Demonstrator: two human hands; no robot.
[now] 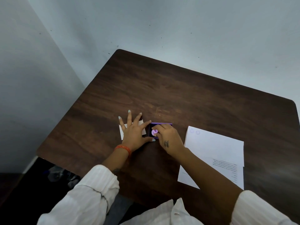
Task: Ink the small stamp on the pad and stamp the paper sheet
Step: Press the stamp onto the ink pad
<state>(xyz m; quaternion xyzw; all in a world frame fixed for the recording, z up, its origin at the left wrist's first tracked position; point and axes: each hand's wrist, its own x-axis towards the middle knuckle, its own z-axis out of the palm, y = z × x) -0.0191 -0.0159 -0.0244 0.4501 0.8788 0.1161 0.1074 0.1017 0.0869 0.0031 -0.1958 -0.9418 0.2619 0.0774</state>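
Note:
A small ink pad with a purple frame and dark inside lies at the middle of the table. My right hand pinches a small lilac stamp and holds it down on the pad. Spread flat with fingers apart, my left hand lies just left of the pad, its index finger and thumb touching the pad's left side. The white paper sheet lies to the right and carries two faint round stamp marks near its top left corner.
A small white card lies under my left hand. A second sheet with printed lines sits under the white sheet at the right. The dark wooden table stands in a corner of grey walls; its left edge is close.

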